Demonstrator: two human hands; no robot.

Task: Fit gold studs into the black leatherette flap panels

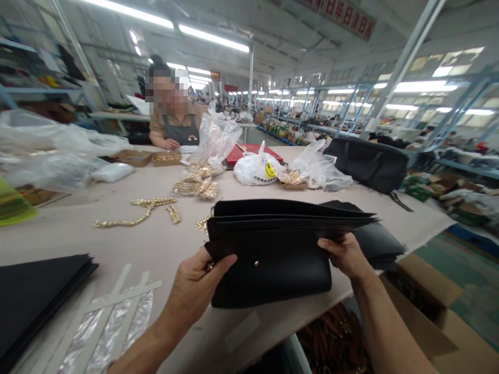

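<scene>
A black leather-like bag [273,265] with stacked layers along its top edge is held up between both hands above the table. One small gold stud shows on its front face. My left hand [205,272] grips the bag's left edge, thumb on the front, fingers mostly hidden behind. On the right edge, my right hand [345,252] pinches it with the thumb in front. Behind its right side lies a stack of black pieces [378,241], partly hidden. Gold chain [150,205] lies on the table beyond my left hand.
Black sheets [42,291] are stacked at the left edge. Farther back are bagged gold parts [195,184], a white plastic bag [255,169] and a black bag [366,163]. A co-worker [175,122] is across the table [117,249]. Cardboard boxes [424,322] stand below right.
</scene>
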